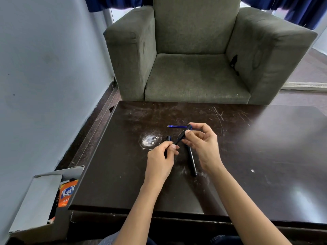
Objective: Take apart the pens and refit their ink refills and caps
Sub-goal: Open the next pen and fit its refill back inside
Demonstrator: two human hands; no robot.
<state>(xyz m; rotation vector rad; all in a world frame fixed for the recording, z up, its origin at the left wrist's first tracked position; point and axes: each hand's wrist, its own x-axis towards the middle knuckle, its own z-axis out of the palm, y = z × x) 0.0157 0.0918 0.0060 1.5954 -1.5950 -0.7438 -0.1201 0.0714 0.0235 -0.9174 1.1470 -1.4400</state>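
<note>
Over the middle of the dark table (pixel 247 156), my right hand (pixel 201 144) pinches a black pen barrel (pixel 184 134) that slants from upper right down to lower left. Its thin tip points at my left hand (pixel 162 156), which grips a small dark pen cap (pixel 168 138) with its fingers curled. A second black pen (pixel 192 161) lies on the table under my right hand, partly hidden by it. A blue ink refill (pixel 177 126) lies flat just beyond the hands.
A grey-green armchair (pixel 194 59) stands right behind the table's far edge. An open cardboard box (pixel 44 191) with an orange snack packet (pixel 68 192) sits on the floor at the table's left front corner. A pale scuffed patch (pixel 149 140) marks the tabletop.
</note>
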